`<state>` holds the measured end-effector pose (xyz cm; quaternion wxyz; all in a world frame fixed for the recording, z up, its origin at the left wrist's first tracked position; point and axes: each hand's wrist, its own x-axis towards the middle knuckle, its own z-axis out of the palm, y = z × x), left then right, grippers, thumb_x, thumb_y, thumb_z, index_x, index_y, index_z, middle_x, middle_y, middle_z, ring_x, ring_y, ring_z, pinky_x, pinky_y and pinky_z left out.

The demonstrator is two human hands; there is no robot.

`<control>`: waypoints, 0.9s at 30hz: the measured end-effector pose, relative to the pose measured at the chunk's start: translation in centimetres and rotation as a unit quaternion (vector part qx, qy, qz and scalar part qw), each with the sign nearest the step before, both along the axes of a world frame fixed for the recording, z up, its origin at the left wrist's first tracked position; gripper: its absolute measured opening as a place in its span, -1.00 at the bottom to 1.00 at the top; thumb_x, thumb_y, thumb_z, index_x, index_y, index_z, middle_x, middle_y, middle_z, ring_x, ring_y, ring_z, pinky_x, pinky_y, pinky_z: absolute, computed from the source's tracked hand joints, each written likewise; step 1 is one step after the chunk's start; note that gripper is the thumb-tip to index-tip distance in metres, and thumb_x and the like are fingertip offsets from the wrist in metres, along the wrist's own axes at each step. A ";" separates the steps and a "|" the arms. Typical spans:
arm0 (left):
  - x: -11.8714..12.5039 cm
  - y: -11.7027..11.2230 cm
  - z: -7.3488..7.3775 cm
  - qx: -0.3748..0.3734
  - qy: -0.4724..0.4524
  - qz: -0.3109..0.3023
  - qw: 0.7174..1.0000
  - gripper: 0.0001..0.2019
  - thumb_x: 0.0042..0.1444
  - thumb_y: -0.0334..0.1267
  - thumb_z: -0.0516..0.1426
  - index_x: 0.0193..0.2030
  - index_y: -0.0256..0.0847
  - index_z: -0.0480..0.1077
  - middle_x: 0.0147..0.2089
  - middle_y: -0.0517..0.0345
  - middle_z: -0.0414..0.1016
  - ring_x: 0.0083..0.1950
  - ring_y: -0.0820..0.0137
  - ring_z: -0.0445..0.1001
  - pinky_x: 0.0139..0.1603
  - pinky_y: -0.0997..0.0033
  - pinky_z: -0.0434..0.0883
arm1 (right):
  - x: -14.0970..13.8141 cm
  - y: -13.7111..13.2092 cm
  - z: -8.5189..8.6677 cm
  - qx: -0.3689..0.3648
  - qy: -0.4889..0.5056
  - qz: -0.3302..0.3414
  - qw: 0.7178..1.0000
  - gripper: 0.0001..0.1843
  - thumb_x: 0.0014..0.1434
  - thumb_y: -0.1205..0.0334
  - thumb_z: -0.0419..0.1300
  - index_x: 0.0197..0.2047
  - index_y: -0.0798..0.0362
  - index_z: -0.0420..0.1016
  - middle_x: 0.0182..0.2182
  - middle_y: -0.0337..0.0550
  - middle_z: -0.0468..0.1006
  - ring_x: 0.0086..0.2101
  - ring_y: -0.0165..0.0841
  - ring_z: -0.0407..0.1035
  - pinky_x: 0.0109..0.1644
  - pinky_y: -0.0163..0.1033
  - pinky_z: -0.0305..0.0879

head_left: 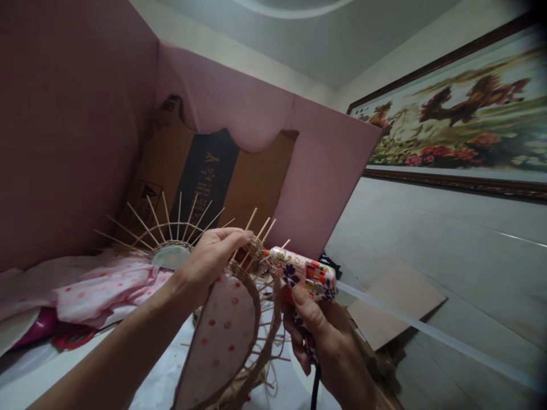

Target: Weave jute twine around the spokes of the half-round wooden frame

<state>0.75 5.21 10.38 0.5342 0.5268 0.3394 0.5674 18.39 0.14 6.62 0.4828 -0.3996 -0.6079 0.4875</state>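
Observation:
My right hand [329, 336] grips a flower-patterned glue gun [294, 270], with a long clear glue stick [410, 322] sticking out of its back. The gun's orange nozzle points left, close to the fingers of my left hand [213, 250]. That hand pinches the upper woven edge of a half-round piece [226, 330] covered in white cloth with red dots, with thin wooden sticks [260, 225] fanning out from its rim. Whether the nozzle touches the piece I cannot tell. Behind my left wrist stands a similar half-round with radiating sticks [171, 253].
Red-dotted cloth [111, 287] lies bunched at left, near red scissor handles [74, 337] and a purple object [40, 327]. A cut cardboard sheet [260, 176] leans against pink panels [329, 165]. A flat board [397, 304] lies at right; a framed horse picture [461, 114] hangs above.

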 end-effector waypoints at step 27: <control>-4.2 1.9 2.2 -0.047 -0.022 0.186 0.981 -0.73 -0.02 -0.39 0.06 -0.19 -0.48 0.44 -0.64 0.25 0.43 -0.60 0.53 0.37 -0.48 0.51 0.34 | 10.7 0.6 -9.1 0.051 -0.476 -0.219 0.850 -0.80 0.19 0.19 0.02 -0.24 0.10 0.38 -0.33 -0.06 0.45 -0.33 -0.28 0.36 -0.26 -0.22 0.22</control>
